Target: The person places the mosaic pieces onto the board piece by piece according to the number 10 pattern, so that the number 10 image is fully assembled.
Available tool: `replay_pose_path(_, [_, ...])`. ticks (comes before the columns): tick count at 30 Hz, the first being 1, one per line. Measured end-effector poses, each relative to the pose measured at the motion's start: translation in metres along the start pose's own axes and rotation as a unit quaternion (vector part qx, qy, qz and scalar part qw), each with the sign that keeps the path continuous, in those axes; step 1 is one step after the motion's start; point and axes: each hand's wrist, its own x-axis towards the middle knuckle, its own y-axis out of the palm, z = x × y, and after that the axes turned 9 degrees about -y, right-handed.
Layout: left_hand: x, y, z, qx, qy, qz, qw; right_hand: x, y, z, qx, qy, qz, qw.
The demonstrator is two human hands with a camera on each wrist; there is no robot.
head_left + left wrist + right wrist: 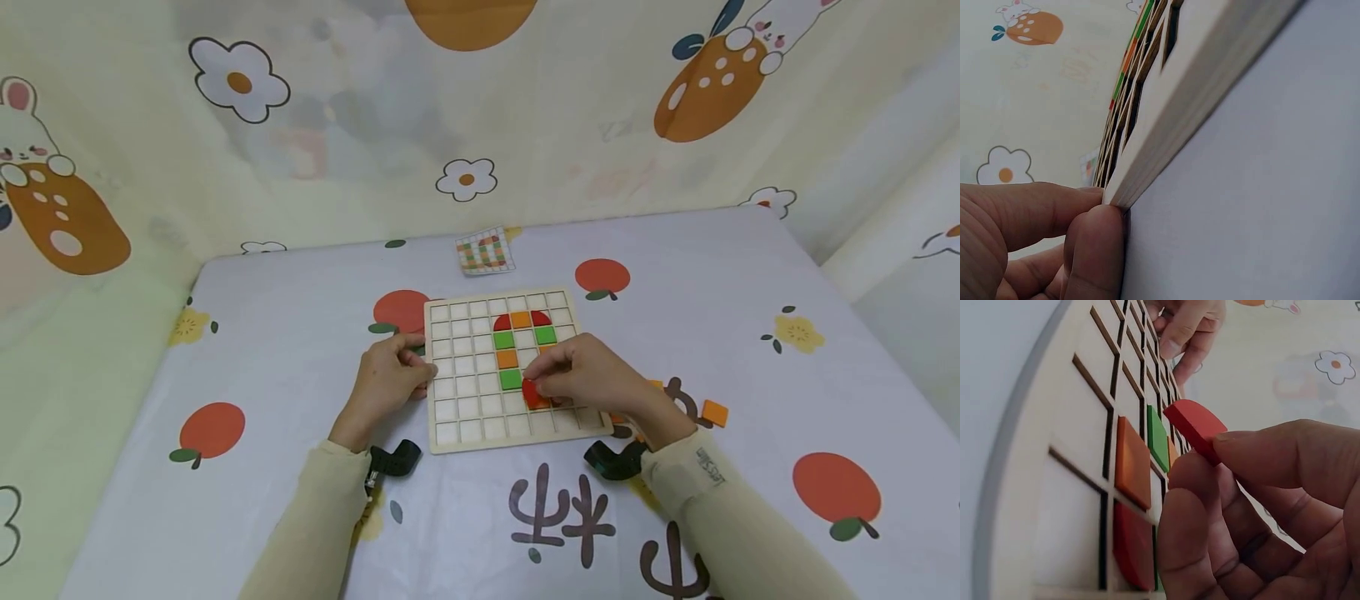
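A wooden grid board (517,442) lies on the table, with red, orange and green tiles set in its cells toward the right. My left hand (382,379) pinches the board's left edge between thumb and finger. Over the lower part of the pattern, my right hand (596,379) holds a red tile (1197,425) with one rounded side between thumb and fingertips, tilted above the cells. Close below it in the right wrist view sit an orange tile (1133,464), a green tile (1158,437) and another red tile (1133,547). The right hand covers some cells in the head view.
Behind the board lies a small pattern card (484,252) with coloured squares. Loose orange tiles (715,413) are scattered to the right, some partly behind the right wrist. A printed cloth (300,517) covers the table, and a patterned curtain (360,167) hangs along its back.
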Motion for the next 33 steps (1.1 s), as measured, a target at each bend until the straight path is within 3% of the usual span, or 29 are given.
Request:
replay_pose_path(14, [0.000, -0.001, 0.001, -0.013, 0.022, 0.006, 0.9997, 0.015, 0.009, 0.009, -0.041, -0.006, 0.044, 0.998])
replay_pose_path(33, [0.001, -0.001, 0.002, -0.011, 0.020, 0.002, 0.9997, 0.019, 0.021, 0.010, -0.080, 0.019, 0.029, 0.996])
